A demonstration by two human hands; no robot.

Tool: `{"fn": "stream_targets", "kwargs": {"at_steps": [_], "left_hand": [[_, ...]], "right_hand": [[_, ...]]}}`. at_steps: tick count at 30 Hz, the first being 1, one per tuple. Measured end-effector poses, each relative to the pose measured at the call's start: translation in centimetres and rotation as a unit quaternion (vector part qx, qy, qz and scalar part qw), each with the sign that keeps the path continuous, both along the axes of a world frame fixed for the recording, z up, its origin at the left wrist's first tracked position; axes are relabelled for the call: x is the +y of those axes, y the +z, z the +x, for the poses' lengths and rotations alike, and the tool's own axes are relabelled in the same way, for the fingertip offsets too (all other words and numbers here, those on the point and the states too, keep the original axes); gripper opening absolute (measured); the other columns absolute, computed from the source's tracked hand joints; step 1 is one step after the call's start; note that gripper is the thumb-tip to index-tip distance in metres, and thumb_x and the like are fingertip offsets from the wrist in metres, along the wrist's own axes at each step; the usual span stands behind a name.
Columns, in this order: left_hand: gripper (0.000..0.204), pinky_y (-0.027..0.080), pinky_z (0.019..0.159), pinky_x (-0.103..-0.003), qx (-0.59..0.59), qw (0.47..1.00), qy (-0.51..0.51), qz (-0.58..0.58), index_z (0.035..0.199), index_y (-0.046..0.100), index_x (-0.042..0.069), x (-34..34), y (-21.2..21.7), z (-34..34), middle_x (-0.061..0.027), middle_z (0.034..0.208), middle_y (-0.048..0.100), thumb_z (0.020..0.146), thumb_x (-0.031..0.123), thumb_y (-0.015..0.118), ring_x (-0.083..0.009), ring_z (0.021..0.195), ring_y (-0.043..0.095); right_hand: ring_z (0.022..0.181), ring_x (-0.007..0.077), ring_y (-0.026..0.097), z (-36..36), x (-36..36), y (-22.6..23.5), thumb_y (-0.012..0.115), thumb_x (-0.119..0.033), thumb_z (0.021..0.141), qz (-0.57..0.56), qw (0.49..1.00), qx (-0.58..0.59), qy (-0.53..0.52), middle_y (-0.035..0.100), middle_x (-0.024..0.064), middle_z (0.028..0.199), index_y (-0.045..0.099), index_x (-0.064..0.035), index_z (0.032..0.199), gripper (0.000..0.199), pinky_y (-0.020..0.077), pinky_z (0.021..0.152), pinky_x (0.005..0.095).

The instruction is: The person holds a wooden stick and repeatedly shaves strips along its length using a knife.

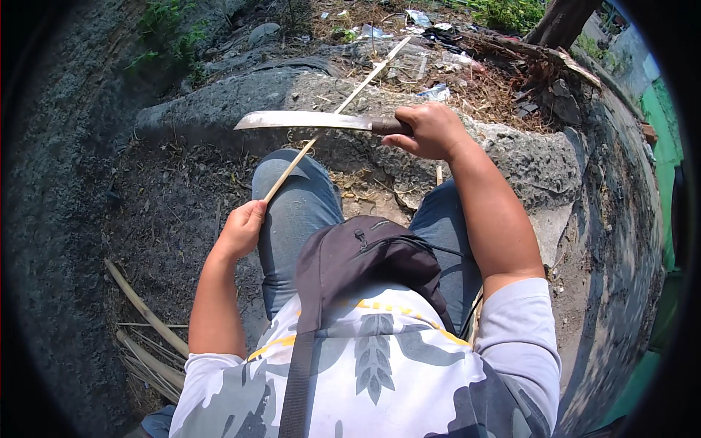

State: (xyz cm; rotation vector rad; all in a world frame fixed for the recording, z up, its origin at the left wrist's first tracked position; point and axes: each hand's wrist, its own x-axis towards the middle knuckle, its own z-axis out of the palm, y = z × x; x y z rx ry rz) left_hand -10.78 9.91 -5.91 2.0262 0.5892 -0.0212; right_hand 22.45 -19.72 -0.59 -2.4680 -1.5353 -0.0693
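My left hand [243,229] is closed around the near end of a long, thin, pale strip of wood or bamboo [371,77]. The strip slants up and away to the right, passing over my left knee toward the concrete ledge. In my right hand [432,131] is a machete [307,120], gripped by its dark brown handle. Its long, slightly curved blade points left and crosses the strip near the strip's middle, on top of it. I cannot tell whether the edge bites into the strip.
A rough concrete ledge [212,102] runs in front of my knees, with litter and dry twigs [489,95] behind it. Cut poles and thin sticks [150,314] lie at my left. A dark bag [365,263] rests on my lap. A tree trunk [566,22] stands far right.
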Motion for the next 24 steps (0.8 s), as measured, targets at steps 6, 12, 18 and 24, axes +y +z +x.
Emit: {"fn": "stream_targets", "kwargs": {"at_steps": [6, 12, 18, 24], "left_hand": [[0.046, 0.043, 0.061, -0.035, 0.001, 0.993, -0.019, 0.119, 0.087, 0.058, 0.0, -1.5, 1.5, 1.2, -0.0047, 0.069, 0.054, 0.112, 0.038, 0.049, -0.0139, 0.066, 0.047], [0.045, 0.044, 0.062, -0.035, -0.012, 0.999, -0.001, 0.051, 0.089, 0.061, 0.0, -0.8, 0.7, 0.3, -0.0053, 0.069, 0.054, 0.112, 0.037, 0.049, -0.0142, 0.067, 0.047], [0.048, 0.042, 0.06, -0.035, -0.035, 0.995, 0.0, 0.089, 0.087, 0.059, 0.0, -1.0, 0.2, 0.6, -0.0042, 0.068, 0.051, 0.112, 0.039, 0.048, -0.0136, 0.066, 0.046], [0.047, 0.042, 0.059, -0.038, 0.003, 0.994, -0.009, 0.11, 0.083, 0.055, 0.0, -0.7, 0.7, 0.0, -0.0099, 0.066, 0.052, 0.112, 0.037, 0.049, -0.0176, 0.063, 0.047]], "right_hand": [[0.107, 0.0349, 0.072, 4.7, -2.5, -2.3, 0.056, -0.071, 0.096, -0.07, 0.943, 0.101, -0.31, 0.076, 0.0156, 0.112, 0.072, -0.0169, 0.114, 0.059, 0.0554, 0.091, 0.0497], [0.099, 0.0392, 0.072, 3.7, -2.5, -1.5, 0.062, -0.068, 0.094, 0.012, 0.955, 0.169, -0.244, 0.075, 0.0206, 0.102, 0.072, -0.0096, 0.109, 0.061, 0.0557, 0.085, 0.0499], [0.083, 0.0423, 0.07, 2.1, -0.8, -1.5, 0.069, -0.06, 0.093, 0.016, 0.993, 0.077, -0.093, 0.071, 0.0191, 0.084, 0.064, -0.0084, 0.093, 0.051, 0.0536, 0.072, 0.0516], [0.102, 0.0354, 0.073, 4.9, -1.8, -0.8, 0.06, -0.066, 0.096, -0.04, 0.964, 0.071, -0.253, 0.076, 0.0139, 0.106, 0.069, -0.0168, 0.11, 0.052, 0.056, 0.088, 0.0486]]}}
